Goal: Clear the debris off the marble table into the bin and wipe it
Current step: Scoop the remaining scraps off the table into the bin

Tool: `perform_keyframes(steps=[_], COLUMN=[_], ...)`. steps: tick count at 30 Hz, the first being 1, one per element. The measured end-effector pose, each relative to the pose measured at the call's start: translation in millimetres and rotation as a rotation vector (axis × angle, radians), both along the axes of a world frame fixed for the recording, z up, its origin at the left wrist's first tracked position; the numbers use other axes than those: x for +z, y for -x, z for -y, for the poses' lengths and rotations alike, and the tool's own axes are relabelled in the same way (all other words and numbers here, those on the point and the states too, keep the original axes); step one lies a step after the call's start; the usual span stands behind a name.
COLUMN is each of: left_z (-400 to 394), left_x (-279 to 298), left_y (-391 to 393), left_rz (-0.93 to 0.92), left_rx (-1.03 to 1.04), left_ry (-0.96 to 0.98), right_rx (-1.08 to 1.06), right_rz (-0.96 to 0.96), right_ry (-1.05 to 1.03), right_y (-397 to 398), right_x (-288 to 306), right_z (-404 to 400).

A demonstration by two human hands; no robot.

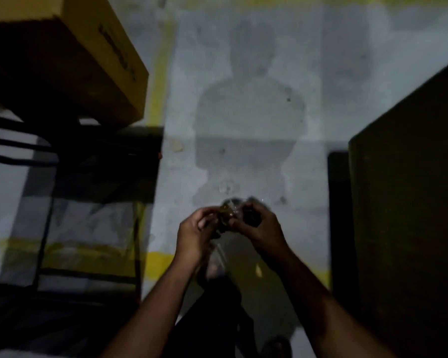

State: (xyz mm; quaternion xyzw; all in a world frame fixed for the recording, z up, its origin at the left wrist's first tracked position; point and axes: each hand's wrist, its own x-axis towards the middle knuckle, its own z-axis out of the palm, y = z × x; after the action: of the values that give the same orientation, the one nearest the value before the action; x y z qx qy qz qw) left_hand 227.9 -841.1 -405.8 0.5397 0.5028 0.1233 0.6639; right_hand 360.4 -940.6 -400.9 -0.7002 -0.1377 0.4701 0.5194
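Dimly lit and blurred, the head camera looks down at a person's two bare forearms reaching forward from 6 o'clock over a grey concrete floor [243, 151]. Both hands meet just below the centre of the view. The left hand [194, 233] and the right hand [259, 226] have their fingers curled around one small crumpled bundle of debris [229, 211], partly clear and partly golden, held between them in the air; what it is made of is too blurred to tell. The person's shadow falls on the floor at 12 o'clock. A yellow cardboard box [70, 47] sits at 10 o'clock above a dark metal frame [62, 202] at 9 o'clock, and a large dark brown panel [409, 202] fills 3 o'clock. A painted yellow line [161, 262] crosses the floor near 7 o'clock.

Neither the marble table nor the bin shows here. Judging by this, some debris is gathered in hand and not yet dropped in a bin; whether more remains cannot be told, and wiping appears yet to come.
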Motion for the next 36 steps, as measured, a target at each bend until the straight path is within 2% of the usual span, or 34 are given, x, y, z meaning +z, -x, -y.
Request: perform_keyframes(steps=[4,7,10,13,18,22,26,29,31,34,36], left_z=[-54.2,-118.8,-170.8,-218.6,-298.2,-354.3,-378.0,-365.6,-348.2,-312.9,-282.9], left_x=[0.4,-46.2,-103.6,-146.9,-225.5,-307.2,-376.1,-396.6,-389.8,-350.4,-304.7], left_y=[-21.5,-34.1,-34.4,-47.6,-75.1,-95.9,-98.6,-96.4,-94.5,-97.5,-105.0], left_rz=[0.002,-0.17,-0.455,-0.642,-0.699,-0.763,-0.911,-0.893,-0.846,-0.691,-0.633], left_rx=[0.197,0.252,0.106,-0.077,-0.34,-0.406,-0.539,-0.47,-0.402,-0.119,0.058], left_ry=[0.132,0.097,-0.06,-0.215,-0.416,-0.58,-0.657,-0.732,-0.689,-0.493,-0.435], right_rx=[0.011,0.004,0.013,0.014,0.045,0.048,0.091,0.08,0.103,0.083,0.079], right_rz=[0.021,0.069,0.076,0.078,0.042,0.025,0.036,0.002,-0.011,-0.048,-0.032], right_ry=[-0.008,0.004,-0.003,-0.031,-0.069,-0.094,-0.111,-0.134,-0.157,-0.165,-0.169], right_y=[-32.0,-56.9,-78.0,-98.1,-121.7,-133.0,-149.0,-156.4,-153.6,-147.3,-144.2], right_x=[7.0,-5.8,-24.4,-46.6,-116.5,-198.3,-259.4,-279.7,-275.8,-247.9,-218.3], right_z=[-65.6,-120.4,-168.2,-206.0,-240.5,-255.5,-267.9,-269.4,-266.9,-259.9,-252.8])
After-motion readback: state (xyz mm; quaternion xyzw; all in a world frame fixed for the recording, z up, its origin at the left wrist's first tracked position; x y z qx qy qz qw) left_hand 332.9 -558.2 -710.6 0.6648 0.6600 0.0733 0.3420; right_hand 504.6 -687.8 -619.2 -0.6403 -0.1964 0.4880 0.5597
